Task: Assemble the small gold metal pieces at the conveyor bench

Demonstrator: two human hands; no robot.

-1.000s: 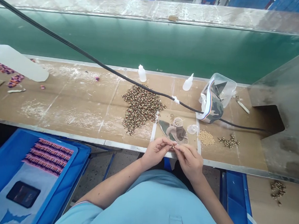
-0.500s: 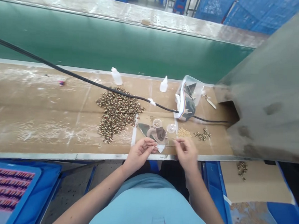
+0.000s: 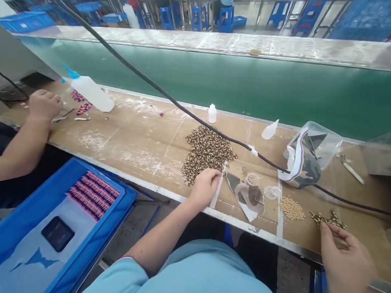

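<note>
My left hand (image 3: pixel 206 189) is closed at the lower right edge of a big pile of small dark-and-cream pieces (image 3: pixel 208 149); whatever its fingertips hold is hidden. My right hand (image 3: pixel 348 253) pinches at the near edge of a smaller pile of similar pieces (image 3: pixel 334 217), thumb and forefinger together; what lies between them is too small to make out. Between the hands lie a camouflage cloth piece (image 3: pixel 242 192) with a white tip, a small round clear dish (image 3: pixel 252 180), another clear dish (image 3: pixel 272 192) and a heap of tan beads (image 3: pixel 291 207).
A black cable (image 3: pixel 181 107) crosses above the bench. Behind stand a small white bottle (image 3: pixel 212 113), a tilted one (image 3: pixel 270 130) and a clear tub (image 3: pixel 331 140) with camouflage cloth. Another person's hand (image 3: pixel 46 105) works at far left, near a large glue-type bottle (image 3: pixel 92 93) and blue tray (image 3: pixel 112 181).
The view has swung left. My left hand has moved from the camouflage cloth to the big pile; my right hand has moved right to the small pile.
</note>
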